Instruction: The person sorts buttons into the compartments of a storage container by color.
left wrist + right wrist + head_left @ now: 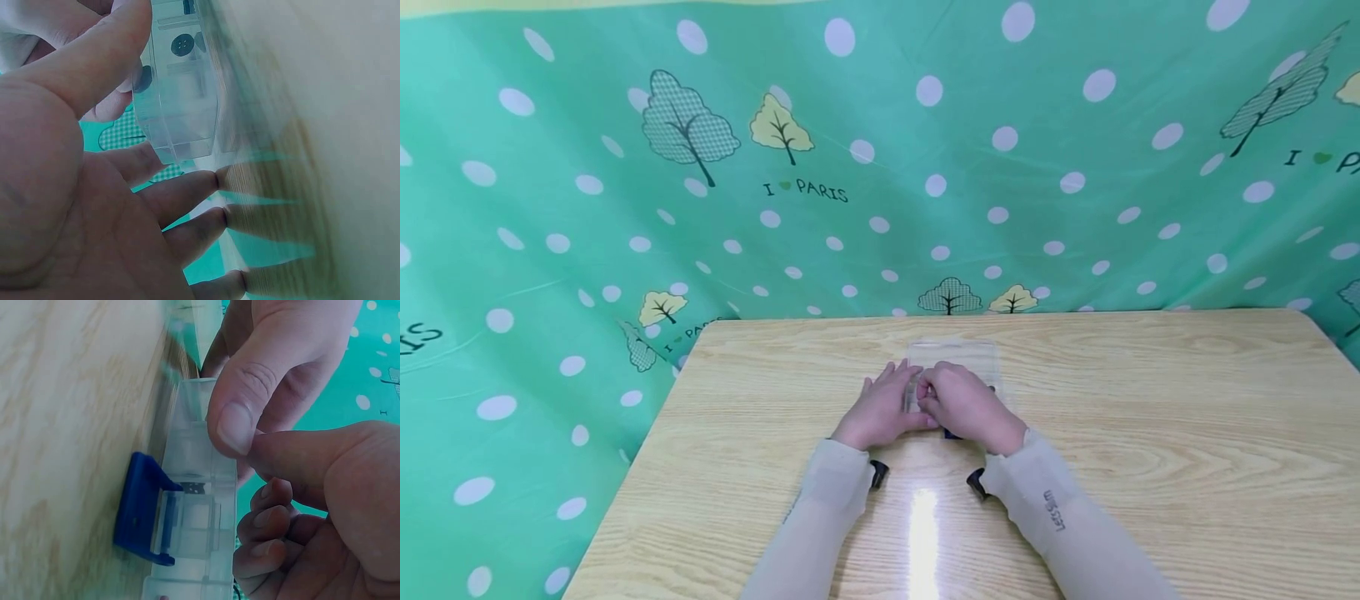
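A clear plastic compartment box [912, 404] with a blue latch [128, 512] on its near side lies on the table under both hands. My left hand [883, 408] rests at its left end, thumb along the near side and spread fingers [187, 187] reaching down to the tabletop. Over the box, my right hand [958, 404] has its fingers curled, thumb close to the left thumb. Its fingertips are partly hidden behind that thumb, so I cannot tell whether they pinch anything. A dark round button [182, 45] shows through the clear plastic in the left wrist view.
A flat clear panel [955, 352] extends behind the box. The wood-grain table [1150, 433] stretches to both sides and ends at a green dotted curtain [880, 183]. Black straps [976, 483] sit at the sleeve cuffs.
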Available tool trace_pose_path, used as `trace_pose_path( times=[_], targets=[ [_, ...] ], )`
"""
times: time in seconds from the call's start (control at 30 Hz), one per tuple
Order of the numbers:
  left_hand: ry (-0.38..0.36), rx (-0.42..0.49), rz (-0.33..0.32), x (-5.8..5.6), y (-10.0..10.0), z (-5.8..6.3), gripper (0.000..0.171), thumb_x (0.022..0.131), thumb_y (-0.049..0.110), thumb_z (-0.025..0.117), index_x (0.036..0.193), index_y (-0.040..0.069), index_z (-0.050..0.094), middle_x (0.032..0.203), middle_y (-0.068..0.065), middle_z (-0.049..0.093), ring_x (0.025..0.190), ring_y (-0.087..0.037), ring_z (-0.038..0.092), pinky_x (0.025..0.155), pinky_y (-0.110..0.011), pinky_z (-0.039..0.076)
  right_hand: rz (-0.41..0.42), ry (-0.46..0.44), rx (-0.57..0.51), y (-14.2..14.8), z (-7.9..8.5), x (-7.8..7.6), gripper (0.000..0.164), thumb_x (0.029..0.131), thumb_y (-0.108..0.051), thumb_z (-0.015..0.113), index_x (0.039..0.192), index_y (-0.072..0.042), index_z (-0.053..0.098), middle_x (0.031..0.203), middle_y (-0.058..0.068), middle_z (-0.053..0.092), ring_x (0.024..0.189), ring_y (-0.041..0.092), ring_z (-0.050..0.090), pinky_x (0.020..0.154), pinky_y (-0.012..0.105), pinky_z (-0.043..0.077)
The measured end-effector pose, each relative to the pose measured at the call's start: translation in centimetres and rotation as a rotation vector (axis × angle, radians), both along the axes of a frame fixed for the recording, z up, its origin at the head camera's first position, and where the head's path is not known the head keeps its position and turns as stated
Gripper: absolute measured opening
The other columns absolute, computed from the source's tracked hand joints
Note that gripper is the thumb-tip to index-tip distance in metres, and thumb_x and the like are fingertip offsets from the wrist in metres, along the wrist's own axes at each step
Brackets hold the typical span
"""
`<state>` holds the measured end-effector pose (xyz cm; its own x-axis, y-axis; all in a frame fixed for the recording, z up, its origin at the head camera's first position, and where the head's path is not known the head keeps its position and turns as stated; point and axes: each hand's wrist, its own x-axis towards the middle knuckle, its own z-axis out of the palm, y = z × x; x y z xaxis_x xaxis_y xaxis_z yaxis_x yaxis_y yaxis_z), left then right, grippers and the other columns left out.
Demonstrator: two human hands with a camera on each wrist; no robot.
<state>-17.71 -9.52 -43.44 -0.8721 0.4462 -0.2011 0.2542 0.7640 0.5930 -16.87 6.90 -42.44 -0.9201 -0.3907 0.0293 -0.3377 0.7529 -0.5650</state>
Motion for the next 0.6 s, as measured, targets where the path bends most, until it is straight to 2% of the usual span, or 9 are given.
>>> trace_pose_path(
  times=[0.4,0.6],
  targets=[
    [0.007,0.005,-0.002,-0.17,-0.14,-0.08,0.084,0.086,0.042,0.079,0.154,0.013,0.04,0.163,-0.014,0.026,0.153,-0.035,0.013,0.12,-0.064,0.007,-0.006,-0.012,0.0,-0.2,0.28,0.08,0.017,0.092,-0.004,0.068,0.078,-0.013,0.064,0.079,0.0,0.055,0.071,0.015,0.051,0.067,0.031,0.048],
    [0.002,0.009,-0.006,-0.14,-0.15,-0.13,0.086,0.085,0.046,0.078,0.155,0.012,0.038,0.164,-0.014,0.024,0.153,-0.036,0.012,0.12,-0.063,0.006,-0.019,-0.003,-0.001,0.39,0.87,0.3,0.006,0.092,-0.007,0.07,0.086,-0.01,0.069,0.082,-0.001,0.057,0.072,0.014,0.053,0.069,0.031,0.05]
  ],
)
